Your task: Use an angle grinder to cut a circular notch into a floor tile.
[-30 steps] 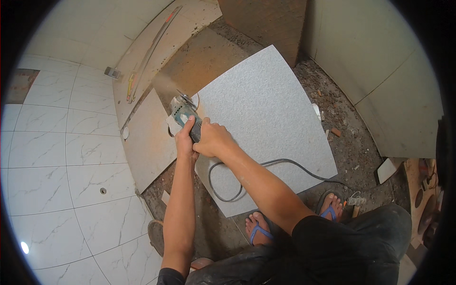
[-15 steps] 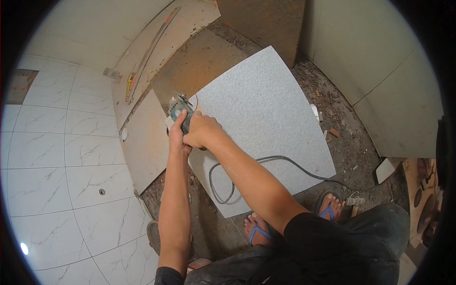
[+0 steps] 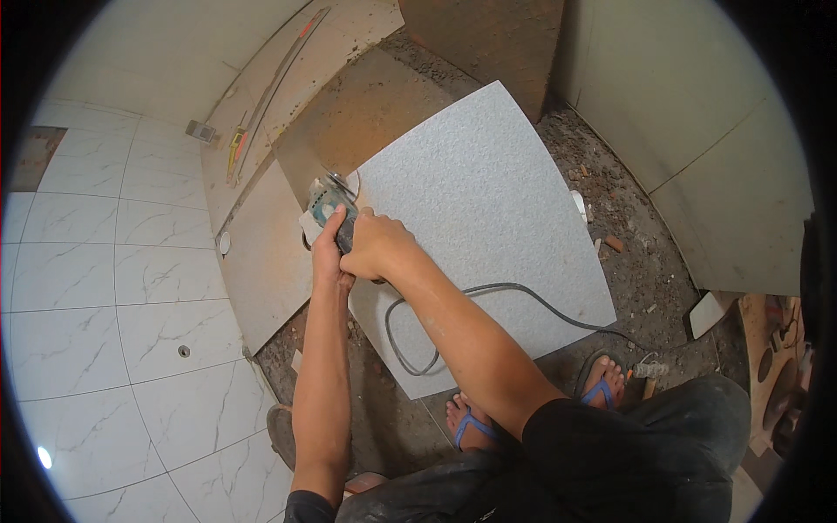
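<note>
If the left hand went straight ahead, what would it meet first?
The left hand would first meet the teal-and-grey power grinder it grips; beyond, probably the brown-dusted flat slab, though depth is unclear.

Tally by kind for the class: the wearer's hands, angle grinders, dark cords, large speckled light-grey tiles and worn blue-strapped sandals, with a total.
Left hand and right hand: 2
Angle grinder: 1
Dark cord: 1
Speckled tile: 1
Left sandal and right sandal: 2
Total: 7

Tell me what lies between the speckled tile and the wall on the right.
The head view shows rough, dark ground there, scattered with rubble.
</note>
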The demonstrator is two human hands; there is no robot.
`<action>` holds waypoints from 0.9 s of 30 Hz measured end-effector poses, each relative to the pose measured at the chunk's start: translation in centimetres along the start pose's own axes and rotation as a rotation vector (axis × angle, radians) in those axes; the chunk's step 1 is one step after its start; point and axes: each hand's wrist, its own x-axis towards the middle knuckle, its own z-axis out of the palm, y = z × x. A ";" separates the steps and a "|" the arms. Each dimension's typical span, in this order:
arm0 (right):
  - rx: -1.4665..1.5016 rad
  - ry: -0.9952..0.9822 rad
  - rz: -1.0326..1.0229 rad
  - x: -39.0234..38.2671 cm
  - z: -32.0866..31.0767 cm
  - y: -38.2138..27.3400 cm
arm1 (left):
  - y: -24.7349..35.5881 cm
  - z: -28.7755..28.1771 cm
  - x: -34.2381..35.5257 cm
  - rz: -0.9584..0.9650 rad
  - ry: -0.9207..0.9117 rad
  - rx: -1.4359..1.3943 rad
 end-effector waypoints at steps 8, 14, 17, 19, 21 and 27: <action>0.001 -0.009 -0.005 0.1 0.0 0.3 | -0.3 0.1 -0.1 -0.001 0.007 0.004; -0.005 -0.016 0.005 0.2 0.1 0.4 | -0.3 0.9 -0.6 0.018 0.035 0.026; -0.005 -0.026 0.009 0.1 0.1 0.2 | -0.3 0.1 -0.4 0.016 0.015 0.026; -0.008 -0.023 0.007 0.1 0.0 0.3 | -0.4 0.7 -0.6 0.029 0.033 0.026; -0.013 -0.020 0.008 -0.1 0.0 0.4 | -0.5 0.9 -0.8 0.042 0.051 0.027; -0.006 -0.009 0.006 -0.4 0.1 0.3 | -0.5 0.5 -1.0 0.026 0.019 0.036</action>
